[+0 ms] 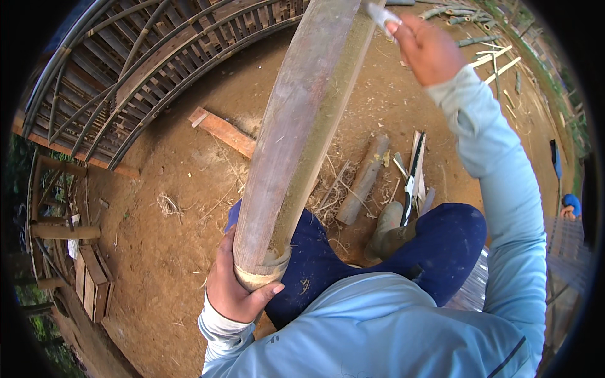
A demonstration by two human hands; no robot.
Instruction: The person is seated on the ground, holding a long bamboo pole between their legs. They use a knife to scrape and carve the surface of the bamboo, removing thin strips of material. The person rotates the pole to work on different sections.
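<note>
A thick bamboo culm (296, 120), brown-grey with a greenish strip down its right side, slants up from my lap past the top edge of the view. My left hand (239, 280) is wrapped round its pale lower end, thumb across the rim. At the upper right, my right hand (428, 50) is closed round a slim whitish hand tool (381, 17). The tool's tip reaches the culm's right edge near the top; its exact kind is blurred. Beneath the culm are my knees in dark blue trousers (441, 252).
On the dirt floor lie a short log (364, 179), a long black-and-white tool (411, 183), a reddish plank (224, 133) and shavings. A slatted bamboo structure (151, 82) curves along the upper left. A wooden crate (93, 283) stands left. Another person (570, 206) is far right.
</note>
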